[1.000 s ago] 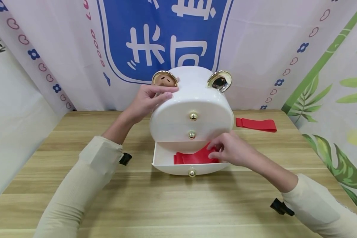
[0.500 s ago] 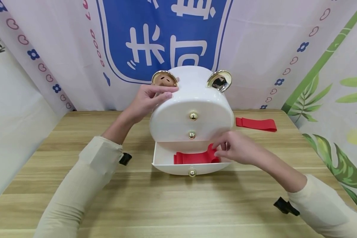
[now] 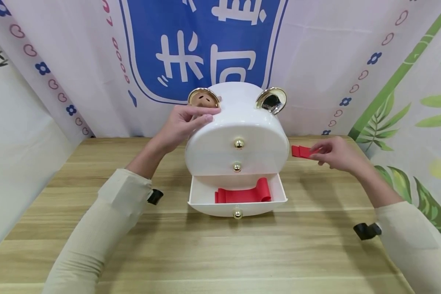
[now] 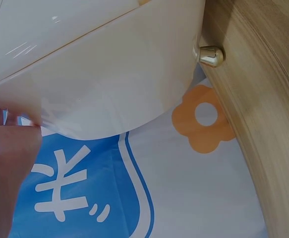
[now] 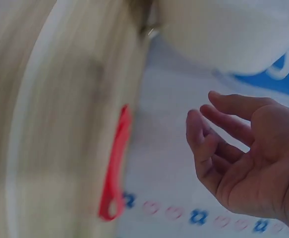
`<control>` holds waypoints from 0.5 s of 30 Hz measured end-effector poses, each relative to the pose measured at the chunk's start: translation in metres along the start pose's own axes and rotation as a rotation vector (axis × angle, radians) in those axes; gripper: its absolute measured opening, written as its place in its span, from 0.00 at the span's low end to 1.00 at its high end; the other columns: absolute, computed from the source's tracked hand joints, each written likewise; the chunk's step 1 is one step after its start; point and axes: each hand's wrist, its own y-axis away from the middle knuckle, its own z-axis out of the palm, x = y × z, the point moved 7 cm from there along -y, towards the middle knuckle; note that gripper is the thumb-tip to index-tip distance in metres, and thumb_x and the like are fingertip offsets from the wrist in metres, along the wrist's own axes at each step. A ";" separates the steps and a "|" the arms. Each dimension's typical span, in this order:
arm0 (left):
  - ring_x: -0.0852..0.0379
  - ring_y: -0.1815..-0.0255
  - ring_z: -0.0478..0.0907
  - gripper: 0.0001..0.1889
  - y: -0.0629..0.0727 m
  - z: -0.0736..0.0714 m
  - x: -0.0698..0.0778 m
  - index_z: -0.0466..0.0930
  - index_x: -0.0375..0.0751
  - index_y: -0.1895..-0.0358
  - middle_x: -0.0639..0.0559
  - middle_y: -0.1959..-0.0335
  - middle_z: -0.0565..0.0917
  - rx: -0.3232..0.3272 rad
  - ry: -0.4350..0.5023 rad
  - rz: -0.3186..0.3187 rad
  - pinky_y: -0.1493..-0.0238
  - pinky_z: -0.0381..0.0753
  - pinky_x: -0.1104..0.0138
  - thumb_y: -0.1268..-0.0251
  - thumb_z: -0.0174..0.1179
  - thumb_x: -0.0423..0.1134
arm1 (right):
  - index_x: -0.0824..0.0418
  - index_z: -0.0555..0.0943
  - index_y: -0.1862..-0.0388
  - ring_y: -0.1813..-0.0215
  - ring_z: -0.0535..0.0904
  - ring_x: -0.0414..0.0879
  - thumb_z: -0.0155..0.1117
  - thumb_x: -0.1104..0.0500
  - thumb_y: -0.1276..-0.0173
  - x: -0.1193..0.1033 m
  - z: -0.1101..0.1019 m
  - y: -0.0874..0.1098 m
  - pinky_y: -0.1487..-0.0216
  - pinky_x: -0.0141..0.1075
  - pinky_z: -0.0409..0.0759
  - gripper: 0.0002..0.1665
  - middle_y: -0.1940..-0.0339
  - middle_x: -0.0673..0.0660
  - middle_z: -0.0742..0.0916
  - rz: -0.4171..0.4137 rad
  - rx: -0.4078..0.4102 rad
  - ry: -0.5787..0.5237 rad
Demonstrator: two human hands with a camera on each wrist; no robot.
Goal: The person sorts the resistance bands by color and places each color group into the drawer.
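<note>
A white storage box (image 3: 239, 110) with gold ears stands on the table, its bottom drawer (image 3: 209, 208) pulled out. In that drawer lies a folded red band (image 3: 239, 196), curled up at its right end. My left hand (image 3: 183, 124) rests with extended fingers on the box's upper left, beside the left ear (image 3: 203, 99). Over a second red band (image 3: 299, 151) right of the box hovers my right hand (image 3: 336, 154), covering part of it in the head view. The right wrist view shows that hand's fingers loosely bent and holding nothing, apart from the blurred red band (image 5: 113, 168).
The wooden table (image 3: 206, 257) ends at a printed curtain (image 3: 305, 49) behind the box. Two more drawers with gold knobs (image 3: 239, 143) sit closed above the pulled-out one. A leaf-patterned sheet (image 3: 422, 134) hangs along the right edge.
My right hand has let go of the red band in the drawer and moved right and back to the other band. The band's right end now curls upward. The left hand stays put.
</note>
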 end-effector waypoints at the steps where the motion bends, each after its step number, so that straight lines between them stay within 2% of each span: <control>1: 0.58 0.75 0.73 0.14 0.000 0.000 0.000 0.85 0.30 0.43 0.49 0.51 0.87 -0.001 -0.005 0.000 0.77 0.76 0.70 0.27 0.61 0.30 | 0.74 0.82 0.45 0.64 0.85 0.53 0.66 0.60 0.26 0.012 -0.001 -0.004 0.69 0.41 0.84 0.18 0.61 0.67 0.89 0.033 0.005 0.016; 4: 0.57 0.76 0.71 0.14 0.000 -0.001 0.000 0.86 0.30 0.43 0.48 0.53 0.87 -0.001 -0.018 0.002 0.77 0.75 0.70 0.27 0.61 0.30 | 0.78 0.78 0.40 0.53 0.84 0.66 0.64 0.60 0.26 0.042 -0.004 -0.013 0.56 0.51 0.86 0.24 0.48 0.77 0.85 0.107 0.016 0.066; 6: 0.57 0.76 0.71 0.14 0.000 -0.001 0.000 0.86 0.31 0.42 0.48 0.56 0.87 -0.004 -0.024 -0.002 0.77 0.75 0.70 0.26 0.61 0.30 | 0.80 0.73 0.36 0.44 0.79 0.72 0.62 0.60 0.25 0.060 -0.005 -0.018 0.46 0.59 0.81 0.28 0.41 0.81 0.79 0.166 0.020 0.096; 8: 0.57 0.76 0.71 0.14 0.000 -0.002 0.000 0.86 0.32 0.42 0.48 0.58 0.87 -0.006 -0.029 -0.007 0.77 0.75 0.70 0.26 0.61 0.31 | 0.80 0.69 0.32 0.37 0.73 0.74 0.60 0.59 0.24 0.075 -0.006 -0.022 0.38 0.64 0.74 0.31 0.35 0.83 0.74 0.223 0.026 0.106; 11: 0.56 0.76 0.71 0.14 0.001 -0.002 0.000 0.86 0.32 0.42 0.48 0.63 0.86 -0.009 -0.034 -0.013 0.77 0.76 0.70 0.26 0.61 0.31 | 0.78 0.67 0.30 0.36 0.67 0.74 0.58 0.58 0.24 0.094 -0.005 -0.026 0.32 0.66 0.67 0.32 0.33 0.82 0.70 0.301 0.029 0.067; 15: 0.56 0.76 0.72 0.14 0.001 -0.001 0.000 0.86 0.32 0.42 0.48 0.64 0.86 -0.011 -0.025 -0.008 0.77 0.77 0.69 0.26 0.61 0.31 | 0.75 0.69 0.30 0.37 0.63 0.71 0.57 0.57 0.24 0.108 0.000 -0.030 0.32 0.64 0.64 0.31 0.33 0.80 0.69 0.356 0.032 -0.003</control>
